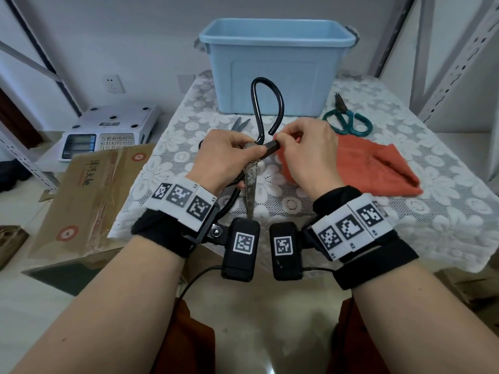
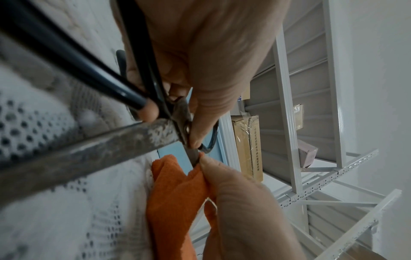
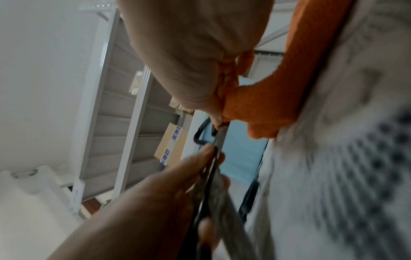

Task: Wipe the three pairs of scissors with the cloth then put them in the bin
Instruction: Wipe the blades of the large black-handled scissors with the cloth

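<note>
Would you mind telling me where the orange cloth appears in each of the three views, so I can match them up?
Head: the orange cloth lies right of centre on the lace tablecloth, one corner pinched by the right hand.
Left wrist: bottom centre, hanging from the fingertips.
Right wrist: top right, bunched beside the blade.
Shared landmark: the blue bin, seen behind the cloth in both wrist views.

Table under a white floral lace cover (image 1: 405, 184), blue plastic bin (image 1: 275, 66) at its far edge, green-handled scissors (image 1: 348, 120) just right of the bin's front, silver scissor tips (image 1: 239, 124) near the bin's front-left, orange cloth (image 1: 378, 163) before the bin, rightward.
</note>
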